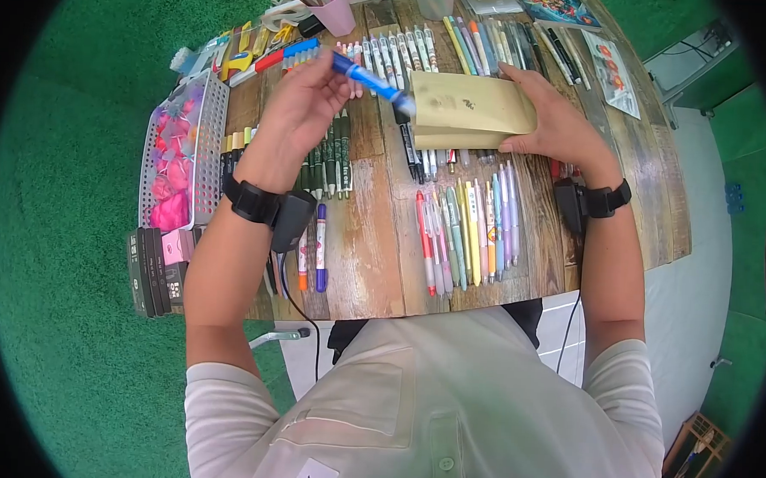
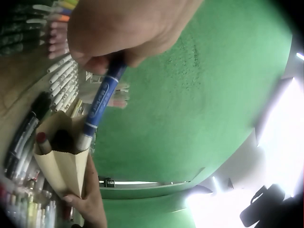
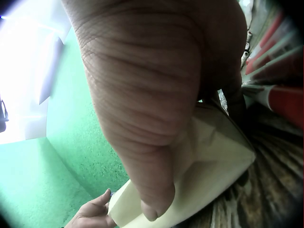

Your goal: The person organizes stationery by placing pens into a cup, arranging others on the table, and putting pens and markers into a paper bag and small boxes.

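Observation:
My left hand [image 1: 301, 107] pinches a blue marker [image 1: 369, 76] near one end, above the table. The marker's pale end points down to the right, right at the mouth of a tan paper bag [image 1: 474, 106]. My right hand [image 1: 567, 123] grips the bag by its far end, thumb along the near side, and the bag lies tilted with its mouth toward the left hand. In the left wrist view the marker [image 2: 100, 102] overlaps the bag's rim, and a red-ended pen [image 2: 43, 142] shows inside the opening. The bag hides part of the pens beneath it.
Rows of pastel pens [image 1: 473, 226] lie near the table's front edge, dark green pens [image 1: 335, 156] left of middle. Two markers [image 1: 321, 253] lie at the front left. A white perforated basket [image 1: 210, 137] with pink items stands left, above dark boxes [image 1: 146, 271]. A pink cup [image 1: 333, 16] stands behind.

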### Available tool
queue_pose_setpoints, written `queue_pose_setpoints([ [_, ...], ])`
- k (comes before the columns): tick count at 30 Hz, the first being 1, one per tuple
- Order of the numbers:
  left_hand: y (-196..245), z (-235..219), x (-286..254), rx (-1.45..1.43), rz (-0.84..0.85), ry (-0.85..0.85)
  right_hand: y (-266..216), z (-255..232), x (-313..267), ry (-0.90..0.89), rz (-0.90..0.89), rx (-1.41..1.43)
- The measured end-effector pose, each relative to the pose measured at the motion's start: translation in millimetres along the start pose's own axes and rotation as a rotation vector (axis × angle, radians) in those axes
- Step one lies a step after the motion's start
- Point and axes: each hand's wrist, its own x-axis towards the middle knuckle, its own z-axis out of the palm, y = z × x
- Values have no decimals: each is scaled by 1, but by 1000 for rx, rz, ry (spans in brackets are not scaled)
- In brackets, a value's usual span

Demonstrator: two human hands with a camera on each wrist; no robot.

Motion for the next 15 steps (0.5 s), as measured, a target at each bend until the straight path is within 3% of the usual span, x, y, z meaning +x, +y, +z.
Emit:
queue_pose_setpoints([
  [2,9,24,-7,-149,44,378,1,0,0,-18,37,7],
  [6,14,20,-7,-102,90,417,2,1,0,-1,15,-1],
  [8,16,2,-3,214,-93,17,3,1,0,-9,21,5],
  [9,16,7,-6,214,-94,16,3,1,0,-9,22,5],
  [11,15,24,-14,822,-237,-198,3,1,0,-4,11,2],
  [15,5,42,-16,1048,-269,-316,4,1,0,3,4,1],
])
